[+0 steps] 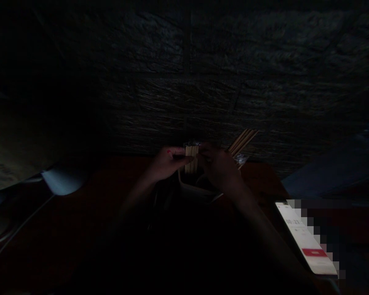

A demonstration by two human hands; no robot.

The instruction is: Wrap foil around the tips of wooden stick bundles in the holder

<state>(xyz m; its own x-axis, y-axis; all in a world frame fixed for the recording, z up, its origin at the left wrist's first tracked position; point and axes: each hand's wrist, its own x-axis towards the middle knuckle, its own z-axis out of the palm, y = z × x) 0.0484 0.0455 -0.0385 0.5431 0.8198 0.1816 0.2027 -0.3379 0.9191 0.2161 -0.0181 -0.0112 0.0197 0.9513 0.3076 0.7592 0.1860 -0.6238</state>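
A row of thin pale wooden sticks (191,160), side by side, stands upright between my two hands, with shiny clear plastic at its top. My left hand (169,162) grips its left side, the thumb lying across the front; a red mark shows near the fingers. Curled against the right edge of the sticks is my right hand (219,166), its fingertips dim. Below the hands sits a dark open box (199,191) with a pale rim; its inside is too dark to make out. More long brown sticks (243,140) lean out behind my right hand.
A lit phone (307,239) lies at the right on the reddish-brown table (107,192). Crinkled clear plastic (241,159) is beside the box. A rough stone-like wall (160,53) rises behind. At the left are a pale rounded object (63,182) and a thin cable (24,227).
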